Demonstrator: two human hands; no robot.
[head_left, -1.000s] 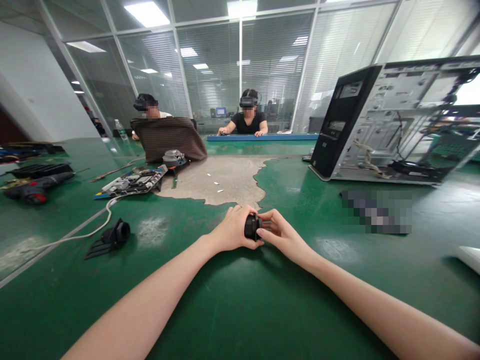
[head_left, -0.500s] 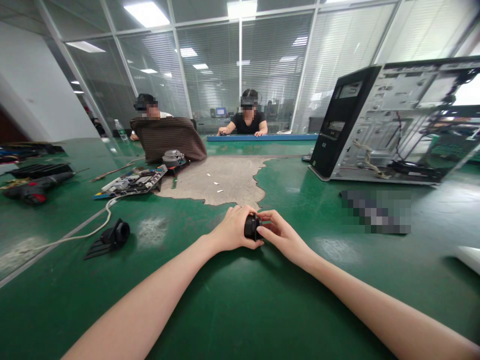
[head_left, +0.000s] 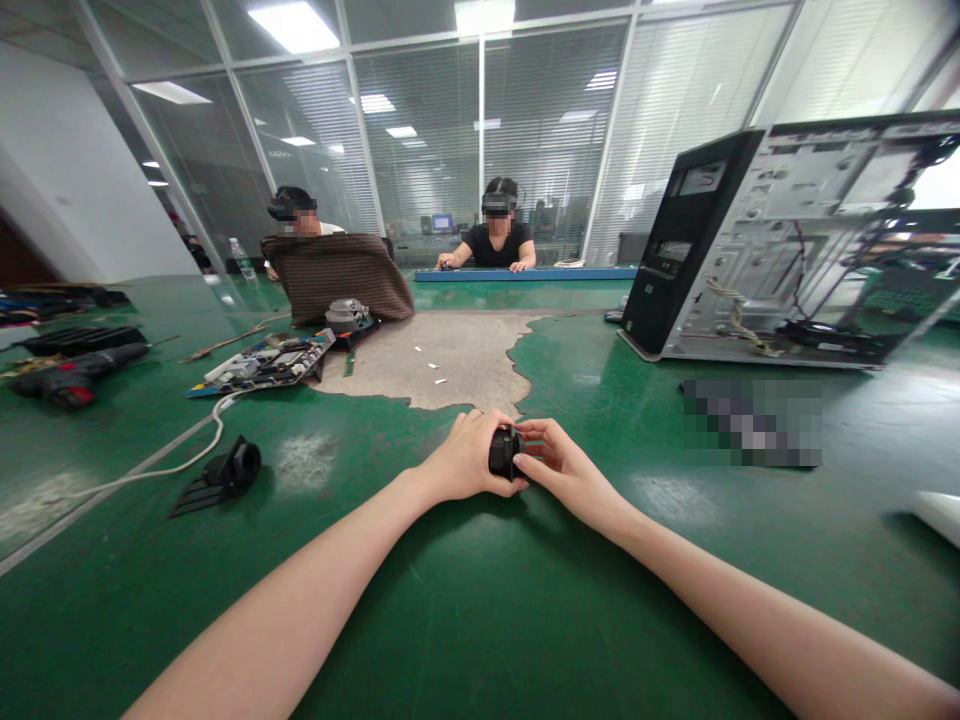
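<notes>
A small black cylindrical part (head_left: 503, 452) is held between both hands just above the green table (head_left: 480, 600), in the middle of the view. My left hand (head_left: 465, 456) wraps round its left side with the fingers curled. My right hand (head_left: 561, 464) pinches its right end with thumb and fingertips. Most of the part is hidden by my fingers.
An open computer case (head_left: 780, 240) stands at the right. A circuit board (head_left: 266, 363), a black bracket (head_left: 225, 472) with a white cable (head_left: 150, 470), and a drill (head_left: 67, 378) lie at the left. Two people sit across the table.
</notes>
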